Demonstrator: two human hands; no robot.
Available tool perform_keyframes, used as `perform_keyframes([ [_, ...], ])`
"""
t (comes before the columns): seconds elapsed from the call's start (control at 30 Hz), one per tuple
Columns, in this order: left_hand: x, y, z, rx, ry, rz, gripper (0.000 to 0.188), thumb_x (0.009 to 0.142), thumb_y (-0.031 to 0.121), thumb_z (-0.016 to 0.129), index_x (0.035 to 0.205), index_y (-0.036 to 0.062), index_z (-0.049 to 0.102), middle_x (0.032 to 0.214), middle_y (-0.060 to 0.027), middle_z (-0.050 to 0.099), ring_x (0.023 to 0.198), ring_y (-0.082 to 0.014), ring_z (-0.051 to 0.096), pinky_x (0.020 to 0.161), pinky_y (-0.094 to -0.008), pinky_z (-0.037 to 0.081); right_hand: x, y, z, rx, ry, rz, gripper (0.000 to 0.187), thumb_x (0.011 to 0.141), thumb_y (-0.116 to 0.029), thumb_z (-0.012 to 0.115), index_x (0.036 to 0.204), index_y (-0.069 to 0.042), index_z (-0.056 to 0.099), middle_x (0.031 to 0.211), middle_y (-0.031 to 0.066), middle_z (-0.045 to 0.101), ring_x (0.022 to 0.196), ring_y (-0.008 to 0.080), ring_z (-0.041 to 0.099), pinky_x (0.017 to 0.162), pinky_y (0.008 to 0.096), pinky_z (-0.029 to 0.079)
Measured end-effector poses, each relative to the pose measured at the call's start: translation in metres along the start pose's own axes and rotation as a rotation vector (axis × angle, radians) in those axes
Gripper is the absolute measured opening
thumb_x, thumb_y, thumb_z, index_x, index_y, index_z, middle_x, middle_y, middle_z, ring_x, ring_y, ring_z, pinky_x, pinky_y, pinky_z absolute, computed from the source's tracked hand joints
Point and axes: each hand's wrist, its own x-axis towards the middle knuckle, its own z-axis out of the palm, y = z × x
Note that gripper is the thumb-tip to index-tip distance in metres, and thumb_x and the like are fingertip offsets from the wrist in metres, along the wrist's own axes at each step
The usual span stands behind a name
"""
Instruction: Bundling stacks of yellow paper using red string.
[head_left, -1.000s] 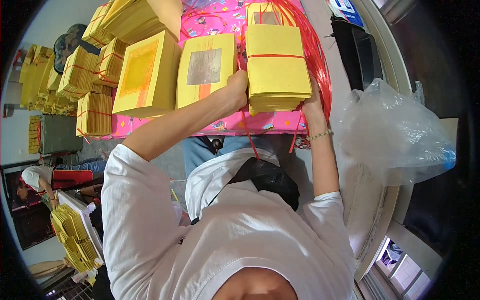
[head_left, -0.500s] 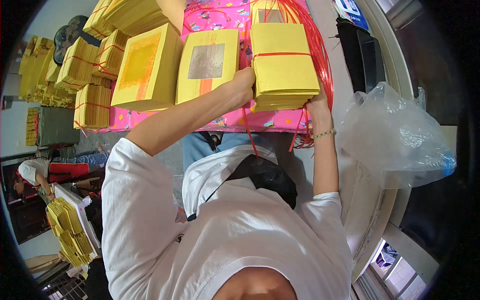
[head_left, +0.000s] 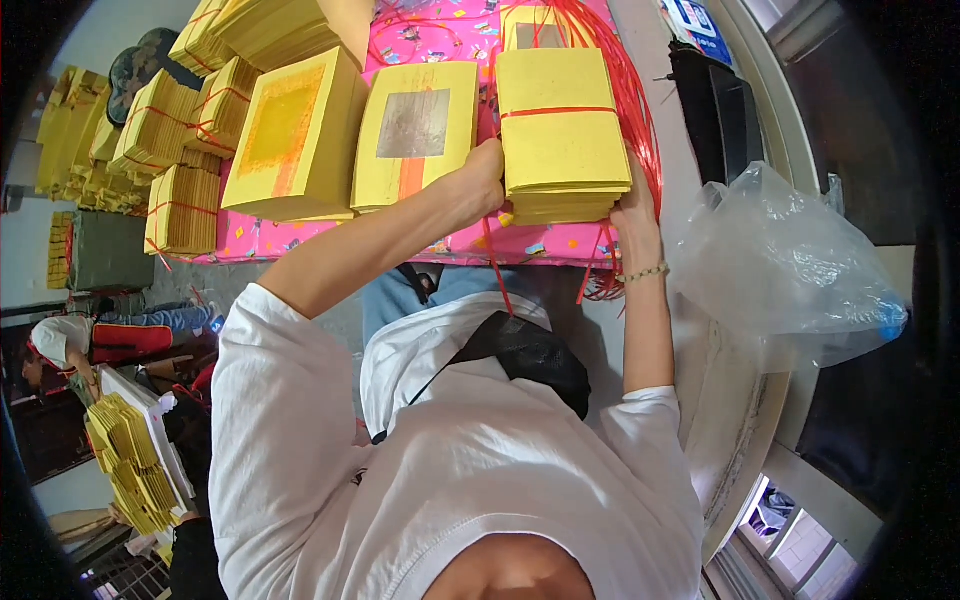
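— On the pink cloth (head_left: 462, 243), near edge, right half: what's there?
— Yellow stack (head_left: 567, 150), red band (head_left: 558, 112) across its top. Sits between the two hands.
— Left hand (head_left: 487, 172)?
— At the stack's left side, fingers curled in. Pinching something? Can't make out, knuckles block it.
— Right hand (head_left: 635, 195)?
— At the stack's right side, fingers mostly hidden behind it. Grip can't be judged. Bead bracelet (head_left: 643, 272) on that wrist.
— Strands?
— Bunch of red strands (head_left: 640, 115) along the stack's right. Loose tails (head_left: 497, 265) hang over the cloth's near edge.
— Left of the stack?
— Silver-square pile (head_left: 413, 125), then gold-square pile (head_left: 290, 125), then tied bundles (head_left: 183, 210).
— Behind the stack?
— Another silver-square sheet (head_left: 538, 35), partly covered, strands across it.
— Off the cloth?
— Clear bag (head_left: 790, 270) to the right. Far left, a co-worker (head_left: 65, 340) beside a white table (head_left: 150, 400) bearing yellow sheets (head_left: 130, 460).
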Motion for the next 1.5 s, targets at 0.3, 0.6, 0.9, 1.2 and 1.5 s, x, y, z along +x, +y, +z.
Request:
perform_keyframes([
  [0.3,-0.012,0.014,0.01,-0.057,-0.076,0.102,0.039,0.096,0.027,0.042,0.121,-0.0008,0.05,0.112,-0.016,0.062,0.098,-0.0246,0.064,0.081,-0.0382,0.054,-0.025,-0.038,0.028,-0.016,-0.081,0.003,0.026,0.099,-0.029,0.045,0.103,-0.007,0.057,0.093,0.0025,0.06,0.085,0.0117,0.058,0.076,0.0282,0.048],
  [0.6,0.001,0.021,-0.003,-0.108,-0.223,0.075,0.04,0.095,0.03,0.046,0.117,-0.0022,0.053,0.11,-0.0161,0.063,0.092,-0.0238,0.066,0.077,-0.0369,0.057,-0.016,-0.031,0.021,-0.015,-0.206,-0.048,0.026,0.098,-0.033,0.047,0.099,-0.009,0.058,0.087,-0.001,0.058,0.081,0.0085,0.056,0.073,0.0257,0.047],
  [0.9,0.007,0.021,-0.001,-0.034,-0.232,0.1,0.038,0.095,0.027,0.048,0.118,-0.0023,0.053,0.11,-0.0185,0.062,0.093,-0.0264,0.066,0.074,-0.0406,0.057,-0.015,-0.02,0.02,-0.063,-0.191,-0.119,0.025,0.099,-0.034,0.046,0.093,-0.01,0.054,0.084,-0.003,0.054,0.079,0.005,0.052,0.071,0.0225,0.044],
  [1.2,-0.008,0.035,0.003,0.023,-0.221,0.162,0.039,0.096,0.028,0.045,0.118,-0.0024,0.053,0.109,-0.0161,0.063,0.091,-0.0256,0.066,0.075,-0.0383,0.057,-0.022,-0.032,0.036,-0.094,-0.16,-0.234,0.027,0.099,-0.036,0.046,0.091,-0.01,0.052,0.086,-0.003,0.052,0.082,0.0057,0.049,0.073,0.0226,0.042],
  [1.5,-0.077,0.071,0.026,0.207,-0.066,0.397,0.043,0.097,0.032,0.04,0.124,-0.0002,0.048,0.112,-0.0149,0.062,0.092,-0.0234,0.066,0.075,-0.0349,0.057,-0.019,-0.052,0.077,-0.09,-0.178,-0.399,0.028,0.099,-0.035,0.046,0.086,-0.011,0.052,0.078,-0.005,0.048,0.071,0.0039,0.044,0.061,0.0203,0.036],
])
